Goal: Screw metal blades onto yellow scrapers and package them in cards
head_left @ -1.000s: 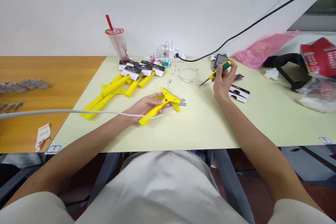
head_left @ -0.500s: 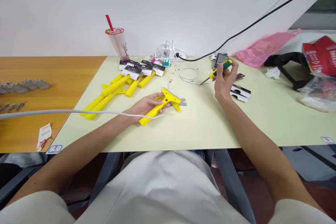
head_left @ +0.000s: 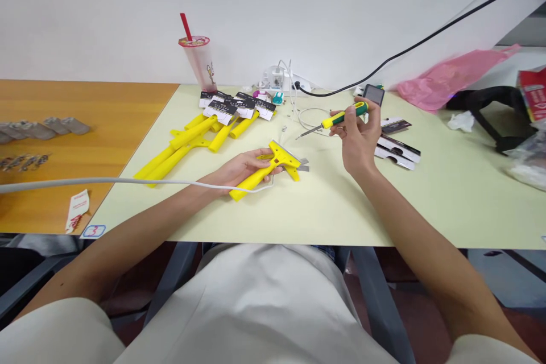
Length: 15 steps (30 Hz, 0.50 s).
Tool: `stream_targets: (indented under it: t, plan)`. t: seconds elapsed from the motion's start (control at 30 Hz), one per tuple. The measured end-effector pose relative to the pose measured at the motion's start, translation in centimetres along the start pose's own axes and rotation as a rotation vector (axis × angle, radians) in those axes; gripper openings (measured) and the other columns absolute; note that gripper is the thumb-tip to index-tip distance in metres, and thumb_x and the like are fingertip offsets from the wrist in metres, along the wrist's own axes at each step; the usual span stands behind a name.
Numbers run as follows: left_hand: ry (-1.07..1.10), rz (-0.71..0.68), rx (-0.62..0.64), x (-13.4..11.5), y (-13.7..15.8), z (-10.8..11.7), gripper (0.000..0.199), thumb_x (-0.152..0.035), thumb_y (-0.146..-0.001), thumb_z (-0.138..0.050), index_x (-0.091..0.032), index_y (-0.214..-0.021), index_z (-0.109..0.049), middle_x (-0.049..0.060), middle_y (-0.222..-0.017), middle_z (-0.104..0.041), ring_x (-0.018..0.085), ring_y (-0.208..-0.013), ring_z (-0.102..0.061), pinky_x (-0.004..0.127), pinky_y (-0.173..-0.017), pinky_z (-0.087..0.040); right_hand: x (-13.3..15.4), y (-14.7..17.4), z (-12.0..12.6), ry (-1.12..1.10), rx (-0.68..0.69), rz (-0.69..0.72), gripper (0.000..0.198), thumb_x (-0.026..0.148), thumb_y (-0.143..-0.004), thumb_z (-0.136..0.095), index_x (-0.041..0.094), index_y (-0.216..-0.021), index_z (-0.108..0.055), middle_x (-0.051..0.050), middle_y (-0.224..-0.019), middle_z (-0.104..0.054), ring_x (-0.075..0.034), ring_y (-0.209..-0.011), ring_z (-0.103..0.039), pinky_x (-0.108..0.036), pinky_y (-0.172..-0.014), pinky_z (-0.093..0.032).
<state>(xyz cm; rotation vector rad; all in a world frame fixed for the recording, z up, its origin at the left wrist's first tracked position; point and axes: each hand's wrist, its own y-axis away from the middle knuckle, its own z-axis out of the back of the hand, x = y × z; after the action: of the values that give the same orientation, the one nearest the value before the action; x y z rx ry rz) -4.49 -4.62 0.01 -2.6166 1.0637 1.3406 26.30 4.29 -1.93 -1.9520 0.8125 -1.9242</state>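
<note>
yellow scraper [head_left: 258, 176] clasped in the left grip [head_left: 241, 169], head [head_left: 285, 156] poking out past it, screwdriver [head_left: 336, 120] pinched in right grip [head_left: 360, 139]

Looks like a workshop — screwdriver [head_left: 344, 116], scraper [head_left: 283, 155], numbered table [head_left: 324, 210].

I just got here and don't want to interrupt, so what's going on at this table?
A person is working with both hands over the table. Their left hand holds a yellow scraper, with thin grey strips showing at its head. Their right hand holds a green-and-yellow screwdriver, its tip pointing toward the scraper but apart from it. More yellow tools lie in a pile on the left, near a cup with a red straw.
</note>
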Motion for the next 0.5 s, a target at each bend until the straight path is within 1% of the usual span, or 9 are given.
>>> stream_targets:
  t: [0.13,0.3,0.5]
  plan:
    - [0.035,0.033,0.029,0.0,0.0,0.1,0.040,0.002,-0.094,-0.070,-0.011,-0.132,-0.073,0.024,-0.135,-0.077,0.024,-0.108,-0.083,0.024,-0.068,-0.060,1.6,1.2,-1.2,-0.034,0.079,-0.061,0.056,0.079,-0.099,-0.074,0.039,-0.136,-0.059,-0.005,-0.117,-0.085,-0.025,-0.094,-0.086,-0.041,-0.073,-0.075]
    - [0.077,0.075,0.047,0.0,-0.1,0.4,0.043,0.003,-0.095,-0.067,-0.010,-0.135,-0.072,0.025,-0.131,-0.078,0.022,-0.103,-0.082,0.023,-0.066,-0.058,2.6,2.1,-2.1,-0.095,0.109,-0.153,0.059,0.080,-0.094,-0.080,0.037,-0.130,-0.060,-0.001,-0.109,-0.086,-0.022,-0.089,-0.085,-0.038,-0.076,-0.076]
    - [0.076,0.089,0.064,0.0,-0.2,0.7,0.044,0.001,-0.095,-0.069,-0.011,-0.137,-0.072,0.025,-0.124,-0.079,0.022,-0.098,-0.082,0.023,-0.065,-0.058,2.9,2.7,-2.5,-0.078,0.179,-0.137,0.054,0.078,-0.097,-0.078,0.037,-0.127,-0.059,-0.001,-0.107,-0.085,-0.021,-0.084,-0.084,-0.038,-0.075,-0.075]
